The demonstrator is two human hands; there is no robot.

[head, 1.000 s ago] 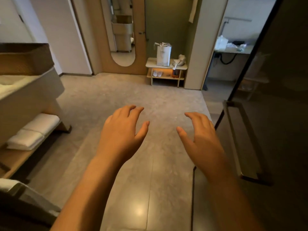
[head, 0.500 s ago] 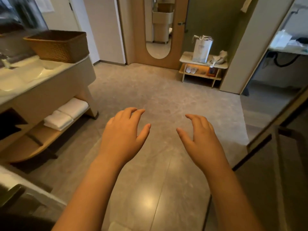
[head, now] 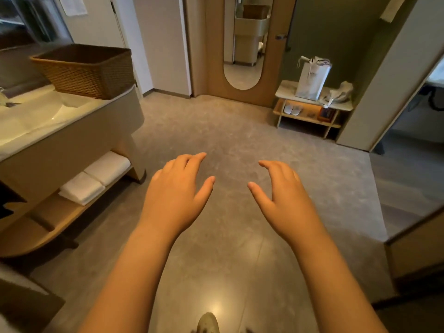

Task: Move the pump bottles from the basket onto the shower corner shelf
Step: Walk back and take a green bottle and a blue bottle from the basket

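A brown woven basket [head: 86,70] stands on the vanity counter at the upper left; its inside is hidden from here and no pump bottle shows. My left hand [head: 175,191] and my right hand [head: 283,200] hover side by side over the grey floor in the middle of the view, palms down, fingers spread, both holding nothing. The basket lies well to the left of and beyond my left hand. The shower corner shelf is out of view.
The vanity counter [head: 72,131] with a sink runs along the left, folded white towels [head: 96,176] on its lower shelf. A low side table [head: 312,109] with a white paper bag [head: 312,78] stands by the mirrored door [head: 242,44]. A dark panel edges the right.
The view has swung left: the dark glass door with its handle has left the right side, and the basket and vanity have come fully into view. Both hands keep their spread pose.
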